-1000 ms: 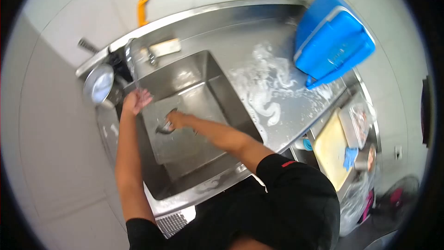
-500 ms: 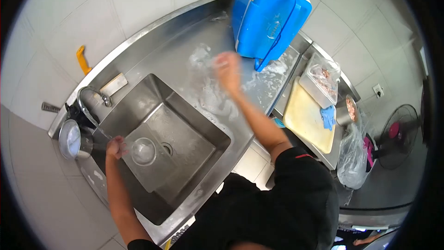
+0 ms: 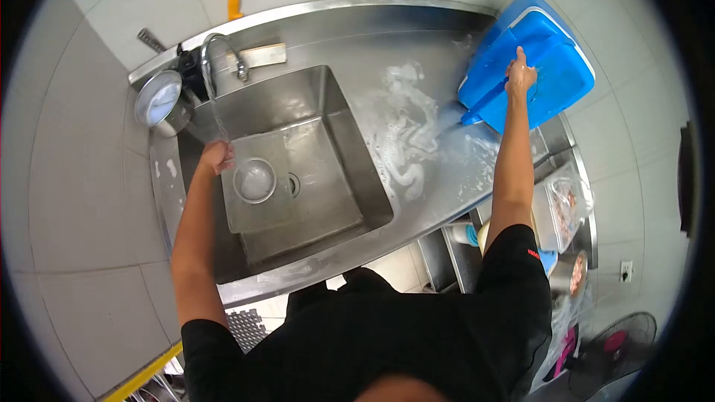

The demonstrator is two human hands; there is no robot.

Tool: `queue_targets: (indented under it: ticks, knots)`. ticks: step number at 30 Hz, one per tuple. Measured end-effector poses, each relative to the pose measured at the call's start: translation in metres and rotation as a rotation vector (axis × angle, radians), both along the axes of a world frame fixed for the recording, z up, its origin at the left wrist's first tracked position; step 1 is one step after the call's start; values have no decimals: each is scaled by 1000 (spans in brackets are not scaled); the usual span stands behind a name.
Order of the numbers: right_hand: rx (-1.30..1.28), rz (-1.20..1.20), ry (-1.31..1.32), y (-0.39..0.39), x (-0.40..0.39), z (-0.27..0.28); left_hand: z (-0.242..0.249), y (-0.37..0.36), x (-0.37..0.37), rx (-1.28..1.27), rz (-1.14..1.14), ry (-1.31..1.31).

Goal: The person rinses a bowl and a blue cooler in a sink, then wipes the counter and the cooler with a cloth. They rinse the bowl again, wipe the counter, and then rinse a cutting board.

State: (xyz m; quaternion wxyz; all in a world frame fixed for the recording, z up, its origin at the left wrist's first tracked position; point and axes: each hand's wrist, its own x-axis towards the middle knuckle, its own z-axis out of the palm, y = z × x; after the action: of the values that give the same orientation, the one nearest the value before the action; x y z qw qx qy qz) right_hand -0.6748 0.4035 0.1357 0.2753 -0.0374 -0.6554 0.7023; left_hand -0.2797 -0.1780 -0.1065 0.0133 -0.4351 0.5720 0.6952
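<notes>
My left hand (image 3: 217, 156) is over the left side of the steel sink (image 3: 328, 171), under the stream from the curved faucet (image 3: 211, 56). Its fingers are loosely bent and look empty. Below it in the basin, a clear round bowl (image 3: 255, 180) rests on a translucent flat sheet or lid (image 3: 272, 212), beside the drain. Stretched out to the right, my right hand (image 3: 521, 74) is at the front of a blue cooler box (image 3: 570, 78). It appears closed around the cooler's blue handle, thumb pointing up; part of the fingers is hidden.
Soapy foam (image 3: 406, 134) streaks the steel counter between sink and cooler. A metal pot (image 3: 160, 100) stands left of the faucet. At right are a plastic container of meat-like food (image 3: 558, 208), a metal pot of food (image 3: 575, 274) and a fan (image 3: 614, 342).
My right hand has gone from above the foamy counter to the cooler's front. My left hand stays by the running water. The view has turned, shifting the scene.
</notes>
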Motion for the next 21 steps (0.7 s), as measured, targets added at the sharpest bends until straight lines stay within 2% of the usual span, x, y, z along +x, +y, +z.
queue_targets:
  ticks: [6,11,15,17,21]
  knots:
    - [-17,200,17,-96,-7,4,2,6,4,-60,53,62]
    - [-35,420,-36,-184,10,12,24,12,-6,-26,80,115]
    - [-37,480,-6,-257,48,10,23,-4,-12,-49,15,131]
    - [-35,550,71,-286,71,6,27,-6,-11,-29,54,201]
    - [-35,662,92,-319,122,7,29,-14,-15,-8,50,237]
